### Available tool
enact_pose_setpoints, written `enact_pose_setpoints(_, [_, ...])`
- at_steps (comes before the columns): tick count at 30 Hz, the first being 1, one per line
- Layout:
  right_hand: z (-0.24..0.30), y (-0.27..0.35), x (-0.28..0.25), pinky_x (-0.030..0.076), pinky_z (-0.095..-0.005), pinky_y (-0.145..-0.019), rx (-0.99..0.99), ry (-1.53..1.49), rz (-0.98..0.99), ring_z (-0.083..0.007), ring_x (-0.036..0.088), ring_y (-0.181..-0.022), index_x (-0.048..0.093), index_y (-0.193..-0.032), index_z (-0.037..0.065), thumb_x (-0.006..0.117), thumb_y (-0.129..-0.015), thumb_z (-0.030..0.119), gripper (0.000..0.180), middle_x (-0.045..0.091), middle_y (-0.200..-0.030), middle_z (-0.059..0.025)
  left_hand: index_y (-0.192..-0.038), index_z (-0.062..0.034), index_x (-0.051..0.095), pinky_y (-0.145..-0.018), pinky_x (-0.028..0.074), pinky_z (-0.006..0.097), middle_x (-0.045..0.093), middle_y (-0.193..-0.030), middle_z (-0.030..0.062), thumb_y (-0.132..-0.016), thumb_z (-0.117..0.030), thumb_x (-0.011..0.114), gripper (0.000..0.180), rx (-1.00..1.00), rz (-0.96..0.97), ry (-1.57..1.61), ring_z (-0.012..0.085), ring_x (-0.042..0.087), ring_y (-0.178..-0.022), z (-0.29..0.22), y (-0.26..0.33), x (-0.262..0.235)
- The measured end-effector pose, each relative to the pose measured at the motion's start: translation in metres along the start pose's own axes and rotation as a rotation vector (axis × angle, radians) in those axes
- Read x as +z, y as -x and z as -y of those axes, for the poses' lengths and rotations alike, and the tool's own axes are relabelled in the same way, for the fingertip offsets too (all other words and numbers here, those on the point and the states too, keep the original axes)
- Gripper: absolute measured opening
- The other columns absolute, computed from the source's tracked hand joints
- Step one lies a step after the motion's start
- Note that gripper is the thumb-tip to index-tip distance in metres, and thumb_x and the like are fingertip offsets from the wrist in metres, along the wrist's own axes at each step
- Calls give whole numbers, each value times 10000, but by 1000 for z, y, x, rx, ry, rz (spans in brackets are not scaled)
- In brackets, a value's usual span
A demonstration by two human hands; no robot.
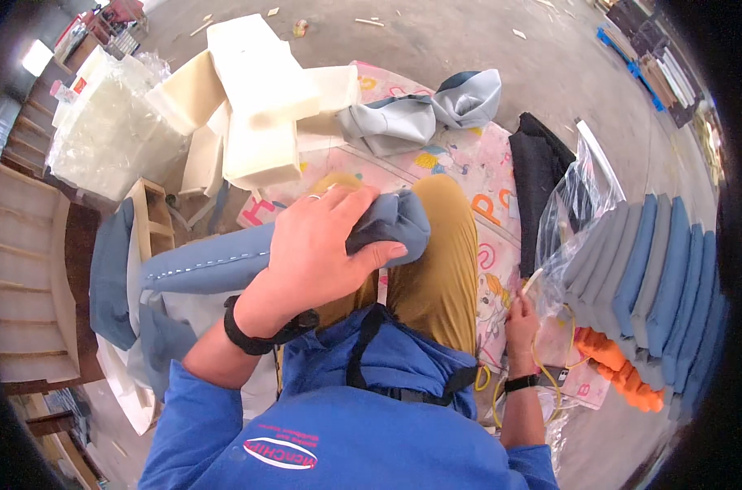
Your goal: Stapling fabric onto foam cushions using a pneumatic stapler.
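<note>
Across my lap lies a long blue-grey padded fabric piece with a line of white stitches along it. Its bunched end rests over my knees. My left hand grips that end from above, the thumb on the near side and the fingers over the far side. Low at my right side, my right hand is closed with the fingers curled, beside a yellow cord and clear plastic film. A short pale strip shows at its fingertips; what the hand holds is too small to make out.
Cream foam blocks are piled ahead on the left, beside a plastic-wrapped bundle. Grey fabric covers lie ahead on a printed pink mat. Black fabric, a row of blue and grey cushions and an orange ruffled piece are on the right.
</note>
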State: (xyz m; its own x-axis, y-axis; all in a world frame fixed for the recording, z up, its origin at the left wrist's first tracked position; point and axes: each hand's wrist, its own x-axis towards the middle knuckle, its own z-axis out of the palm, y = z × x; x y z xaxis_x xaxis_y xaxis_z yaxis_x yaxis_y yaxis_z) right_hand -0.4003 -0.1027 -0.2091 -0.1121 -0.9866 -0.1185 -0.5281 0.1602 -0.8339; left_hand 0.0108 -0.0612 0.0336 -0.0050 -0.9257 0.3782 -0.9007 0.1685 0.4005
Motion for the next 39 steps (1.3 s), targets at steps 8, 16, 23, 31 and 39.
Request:
enact_pose_setpoints(8, [214, -19, 20, 501, -301, -710, -586, -50, 281, -219, 619, -759, 676, -1091, 12, 692, -826, 59, 270, 642, -903, -130, -1105, -2, 632, -682, 504, 404, 671, -1000, 151, -733, -356, 787, 536, 33, -7, 4, 329, 660, -814, -10, 3, 3])
enact_pose_setpoints(16, [349, -32, 67, 506, -371, -646, -1227, -7, 603, -308, 627, -738, 677, -962, 30, 678, -795, 65, 171, 638, -860, -141, -1057, -19, 596, -665, 497, 443, 632, -918, 146, -769, -408, 734, 504, 22, -25, 30, 351, 631, -762, -5, -1, 11])
enact_pose_setpoints(23, [352, -26, 58, 494, -428, -604, -1296, 375, 622, -348, 610, -721, 616, -843, 34, 642, -795, 65, 63, 609, -826, -155, -1097, -28, 581, -670, 510, 469, 615, -919, 177, -816, -446, 680, 513, -24, 121, 52, 383, 632, -789, -6, -2, 17])
enact_pose_setpoints(31, [314, -41, 49, 489, -354, -626, -765, -22, 616, -215, 611, -707, 583, -853, 3, 597, -809, -35, 60, 588, -788, -67, -1139, -28, 572, -698, 504, 472, 615, -945, 179, -842, -482, 635, 546, -13, 143, 88, 385, 625, -831, -15, 3, 25])
enact_pose_setpoints(39, [318, -54, 62, 462, -271, -894, -539, -478, 869, -140, 567, -1064, 647, -1149, 3, 642, -850, 54, 303, 598, -1177, -74, -1019, -41, 630, -698, 486, 463, 635, -908, 178, -868, -266, 636, 271, -25, -27, 178, 396, 613, -831, 8, -15, 13])
